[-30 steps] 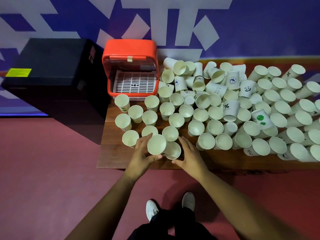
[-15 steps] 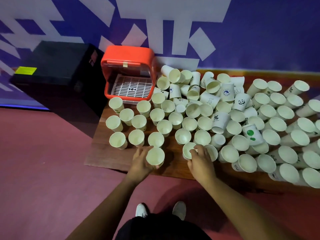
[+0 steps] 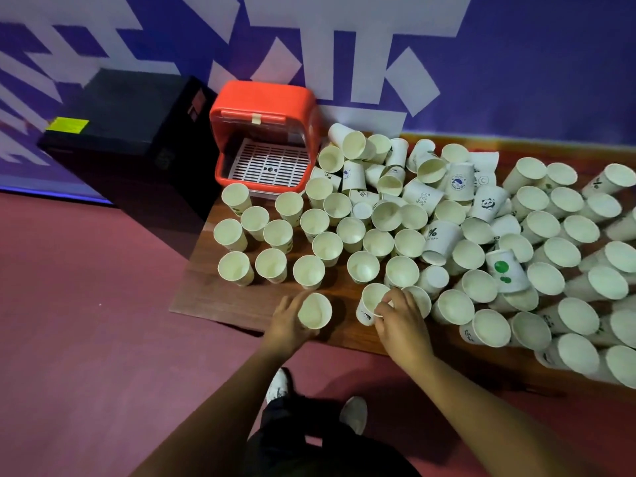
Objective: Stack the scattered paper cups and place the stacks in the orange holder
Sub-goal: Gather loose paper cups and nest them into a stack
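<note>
Paper cup [image 3: 315, 315] stays gripped in your left hand [image 3: 287, 325], right hand [image 3: 402, 325] moves off it and now pinches the next cup [image 3: 371, 302] by the rim at the table [image 3: 206, 297] front, orange holder [image 3: 265, 101] not yet filled.

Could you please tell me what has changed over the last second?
The right hand moved rightward along the near row and now pinches the rim of a printed cup. The left hand still holds its plain cup; the orange holder stays empty.
</note>
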The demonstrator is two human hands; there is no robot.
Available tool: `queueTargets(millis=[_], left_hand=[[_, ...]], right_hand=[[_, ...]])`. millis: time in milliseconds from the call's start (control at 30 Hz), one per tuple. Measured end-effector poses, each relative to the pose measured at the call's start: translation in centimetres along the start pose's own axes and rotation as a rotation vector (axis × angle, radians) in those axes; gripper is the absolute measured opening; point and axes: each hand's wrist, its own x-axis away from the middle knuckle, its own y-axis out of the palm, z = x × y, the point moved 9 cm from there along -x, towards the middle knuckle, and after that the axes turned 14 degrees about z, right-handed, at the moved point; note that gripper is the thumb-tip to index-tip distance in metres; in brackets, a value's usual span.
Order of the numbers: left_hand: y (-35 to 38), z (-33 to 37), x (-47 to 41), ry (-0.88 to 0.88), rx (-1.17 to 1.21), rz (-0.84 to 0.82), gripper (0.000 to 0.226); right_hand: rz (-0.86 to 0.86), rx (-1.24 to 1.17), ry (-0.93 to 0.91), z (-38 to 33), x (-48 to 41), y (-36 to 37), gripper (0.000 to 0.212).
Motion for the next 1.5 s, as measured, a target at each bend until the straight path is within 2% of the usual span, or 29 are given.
queueTargets(millis=[133,233,300,367,433,500,567,633,767,900,1033,1133,1200,1267,1367,1433,1500], left_hand=[[-0.4,-1.1,0.8,-0.020,0.009,-0.045,0.105],[-1.0,-1.6,0.9,-0.023,0.006,-0.090,0.109],[-1.9,-2.0,0.8,-0.039,0.007,-0.089,0.094],[-3.3,-2.2,0.5,0.015,-0.044,-0.045,0.059],[-5.7,-3.0,0.1,0.077,-0.101,0.073,0.031],[-8.4,-4.5,-0.2,0.081,-0.142,0.211,0.025],[-10.8,-6.1,-0.7,0.007,-0.162,0.311,0.032],[-12.6,-7.7,-1.5,-0.104,-0.158,0.379,0.044],[-13.8,-9.0,-3.8,-0.226,-0.094,0.342,0.071],[-13.8,-9.1,-5.6,-0.212,-0.001,0.277,0.096],[-13.3,-9.9,-7.3,-0.184,-0.008,0.247,0.101],[-12.9,-10.5,-7.9,-0.171,-0.034,0.242,0.100],[-13.1,-11.0,-8.3,-0.154,-0.061,0.253,0.099],[-13.7,-11.0,-9.0,-0.100,-0.106,0.275,0.092],[-14.2,-10.4,-10.1,-0.056,-0.150,0.262,0.080],[-14.3,-9.7,-9.9,-0.018,-0.134,0.257,0.075],[-14.5,-9.3,-8.9,0.037,-0.119,0.276,0.072]], right_hand=[[0.106,-0.204,0.058,-1.4,0.2,-3.2,0.016],[0.139,-0.349,0.202,-2.3,-0.4,-4.4,0.020],[0.111,-0.434,0.268,-3.5,-0.9,-4.3,0.023],[0.077,-0.468,0.251,-5.1,-1.2,-3.6,0.026],[0.033,-0.471,0.220,-6.8,-1.2,-2.3,0.026],[0.000,-0.442,0.191,-8.3,-1.0,-1.0,0.022],[0.020,-0.384,0.124,-9.4,-1.1,-0.4,0.021],[0.041,-0.322,0.067,-10.5,-1.5,0.0,0.034],[-0.020,-0.312,0.115,-11.8,-1.8,1.6,0.063],[-0.148,-0.269,0.213,-12.2,-0.8,4.5,0.082],[-0.199,-0.169,0.249,-11.9,-0.5,6.5,0.086],[-0.210,-0.185,0.291,-11.6,-0.1,6.9,0.092],[-0.194,-0.226,0.373,-11.0,-0.1,6.6,0.089],[-0.150,-0.228,0.440,-10.1,-1.1,6.2,0.077],[-0.083,-0.207,0.420,-8.8,-3.9,5.6,0.057],[-0.117,-0.175,0.382,-8.1,-5.2,5.8,0.046],[-0.214,-0.153,0.378,-7.5,-5.7,6.7,0.046]])
